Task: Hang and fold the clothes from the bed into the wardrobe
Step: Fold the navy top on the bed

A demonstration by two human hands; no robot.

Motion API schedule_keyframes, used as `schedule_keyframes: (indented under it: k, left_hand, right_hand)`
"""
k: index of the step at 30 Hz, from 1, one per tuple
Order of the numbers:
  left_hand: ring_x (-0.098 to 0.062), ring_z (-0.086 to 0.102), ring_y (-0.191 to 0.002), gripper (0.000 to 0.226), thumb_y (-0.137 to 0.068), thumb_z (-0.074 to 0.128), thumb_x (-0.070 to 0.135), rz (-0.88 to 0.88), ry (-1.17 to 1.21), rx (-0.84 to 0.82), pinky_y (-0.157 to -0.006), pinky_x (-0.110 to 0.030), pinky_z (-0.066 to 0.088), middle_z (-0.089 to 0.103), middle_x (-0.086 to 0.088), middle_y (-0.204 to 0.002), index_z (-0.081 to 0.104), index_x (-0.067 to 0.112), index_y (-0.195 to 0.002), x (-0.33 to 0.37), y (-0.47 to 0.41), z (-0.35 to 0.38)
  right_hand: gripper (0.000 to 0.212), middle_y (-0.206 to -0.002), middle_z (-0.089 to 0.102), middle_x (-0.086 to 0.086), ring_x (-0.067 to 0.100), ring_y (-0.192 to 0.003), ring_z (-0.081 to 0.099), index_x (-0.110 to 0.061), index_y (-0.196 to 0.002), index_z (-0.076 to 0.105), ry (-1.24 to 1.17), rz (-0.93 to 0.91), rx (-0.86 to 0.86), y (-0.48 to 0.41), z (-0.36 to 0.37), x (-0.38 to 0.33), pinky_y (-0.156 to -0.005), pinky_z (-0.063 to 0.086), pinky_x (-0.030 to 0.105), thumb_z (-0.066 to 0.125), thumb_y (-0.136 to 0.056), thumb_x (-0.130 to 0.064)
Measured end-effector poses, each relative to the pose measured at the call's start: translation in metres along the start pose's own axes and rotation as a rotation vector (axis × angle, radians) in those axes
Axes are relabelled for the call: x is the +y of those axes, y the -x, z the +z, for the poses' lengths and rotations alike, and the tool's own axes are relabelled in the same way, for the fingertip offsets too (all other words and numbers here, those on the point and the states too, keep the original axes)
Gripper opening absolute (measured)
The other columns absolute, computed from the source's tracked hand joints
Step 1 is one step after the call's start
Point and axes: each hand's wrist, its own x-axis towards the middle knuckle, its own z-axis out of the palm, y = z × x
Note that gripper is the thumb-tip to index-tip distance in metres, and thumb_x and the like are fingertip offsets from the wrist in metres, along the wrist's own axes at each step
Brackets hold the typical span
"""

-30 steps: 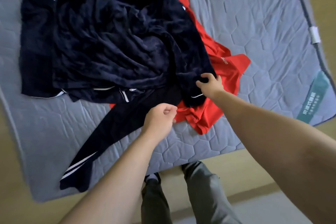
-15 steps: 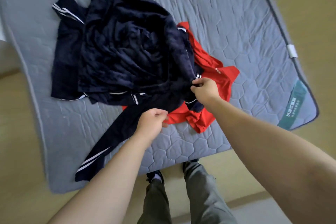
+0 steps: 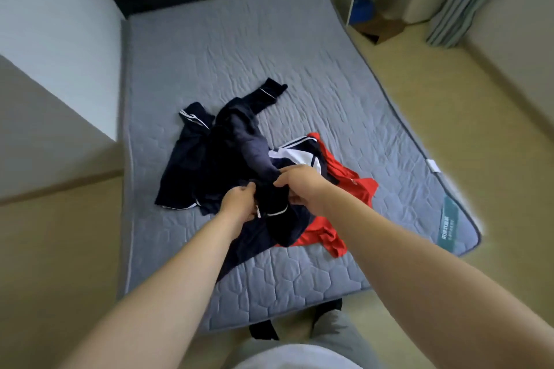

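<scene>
Both the left hand [image 3: 239, 204] and right hand [image 3: 296, 181] clutch bunched folds of a navy garment [image 3: 239, 144] near the foot of the bed [image 3: 239, 54]. Soft, light and limp, it may drag the red shirt [image 3: 359, 189] beneath; a hem looks the better hold. Bare bed beyond gives spreading room; the near edge is close.

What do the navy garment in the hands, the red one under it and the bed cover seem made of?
Navy garment: likely fleece or plush, matt and fuzzy, bunching in thick folds; blur leaves it open.
Red garment: thin smooth knit, perhaps synthetic, lying in limp flat folds.
Bed cover: grey quilted fabric, matt, stitched in hexagon-like cells.
</scene>
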Motion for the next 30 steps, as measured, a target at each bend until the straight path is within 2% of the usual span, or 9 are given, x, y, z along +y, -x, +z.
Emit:
schedule_keyframes:
  k: [2,5,9,13,15,18,22,27,30]
  left_hand:
    - [-0.037,0.067,-0.107,0.045,-0.105,0.043,0.043,-0.07,0.177,-0.051,-0.097,-0.045,0.053,0.069,-0.022,-0.116,0.066,0.006,-0.116,0.002,0.012,-0.022]
    - [-0.033,0.066,-0.111,0.055,-0.102,0.043,0.053,-0.145,0.431,-0.25,-0.103,-0.045,0.05,0.071,-0.017,-0.116,0.068,0.007,-0.119,0.002,0.027,-0.053]
    - [-0.024,0.073,-0.079,0.039,-0.101,0.043,0.017,-0.113,0.553,-0.431,-0.071,-0.03,0.058,0.074,-0.014,-0.086,0.077,0.002,-0.089,-0.007,0.042,-0.083]
    - [-0.025,0.062,-0.055,0.024,-0.087,0.048,0.006,-0.04,0.46,-0.154,-0.053,-0.027,0.05,0.064,-0.01,-0.059,0.065,0.009,-0.072,-0.003,0.054,-0.111]
    - [-0.021,0.053,-0.048,0.024,-0.077,0.051,0.002,0.059,0.419,-0.067,-0.047,-0.025,0.044,0.056,-0.005,-0.05,0.06,0.016,-0.06,0.007,0.06,-0.13]
    - [-0.02,0.048,-0.058,0.029,-0.07,0.046,-0.005,0.299,0.359,-0.026,-0.053,-0.026,0.041,0.052,-0.003,-0.057,0.063,0.018,-0.067,0.027,0.075,-0.154]
    - [-0.015,0.056,-0.067,0.029,-0.061,0.051,-0.001,0.533,0.321,-0.003,-0.062,-0.028,0.045,0.06,0.001,-0.067,0.069,0.018,-0.074,0.053,0.111,-0.182]
    - [-0.015,0.066,-0.078,0.04,-0.063,0.056,-0.005,0.766,0.369,-0.087,-0.073,-0.026,0.055,0.071,0.005,-0.074,0.077,0.024,-0.079,0.076,0.161,-0.199]
    - [-0.014,0.071,-0.085,0.045,-0.068,0.057,-0.006,0.894,0.364,-0.158,-0.079,-0.028,0.059,0.075,0.002,-0.085,0.08,0.029,-0.084,0.084,0.183,-0.212]
  right_hand:
    - [0.011,-0.081,0.057,0.007,0.02,-0.076,0.051,-0.012,-0.081,0.065,0.095,-0.054,-0.013,0.02,0.023,-0.006,-0.064,0.041,0.029,0.058,-0.081,-0.004]
    - [0.005,-0.076,0.051,0.006,0.018,-0.073,0.045,-0.009,-0.079,0.062,0.2,-0.124,-0.032,0.044,0.05,-0.013,-0.067,0.036,0.031,0.058,-0.077,-0.01]
    - [0.011,-0.064,0.056,-0.003,0.015,-0.067,0.052,-0.019,-0.065,0.065,0.274,-0.168,-0.053,0.065,0.074,-0.022,-0.063,0.043,0.025,0.062,-0.075,-0.013]
    - [0.014,-0.073,0.066,0.0,0.018,-0.072,0.061,-0.019,-0.069,0.073,0.224,-0.135,-0.113,0.078,0.085,-0.027,-0.069,0.05,0.03,0.065,-0.078,-0.013]
    - [0.011,-0.074,0.065,-0.001,0.018,-0.069,0.063,-0.019,-0.071,0.075,0.199,-0.106,-0.116,0.081,0.089,-0.028,-0.066,0.052,0.03,0.068,-0.079,-0.018]
    - [0.011,-0.075,0.06,0.001,0.017,-0.064,0.059,-0.014,-0.085,0.073,0.259,-0.125,0.039,0.079,0.099,-0.026,-0.061,0.048,0.027,0.064,-0.084,-0.02]
    - [0.046,-0.094,0.058,0.001,0.018,-0.075,0.056,-0.016,-0.123,0.052,0.393,-0.186,0.234,0.071,0.112,-0.028,-0.061,0.047,0.025,0.072,-0.081,-0.019]
    - [0.097,-0.137,0.035,0.012,0.031,-0.116,0.051,-0.025,-0.147,0.023,0.601,-0.174,0.273,0.058,0.136,-0.038,-0.088,0.047,0.036,0.083,-0.072,-0.038]
    - [0.081,-0.133,0.048,0.015,0.035,-0.118,0.054,-0.02,-0.143,0.03,0.537,-0.137,0.284,0.048,0.156,-0.04,-0.092,0.048,0.042,0.075,-0.078,-0.039]
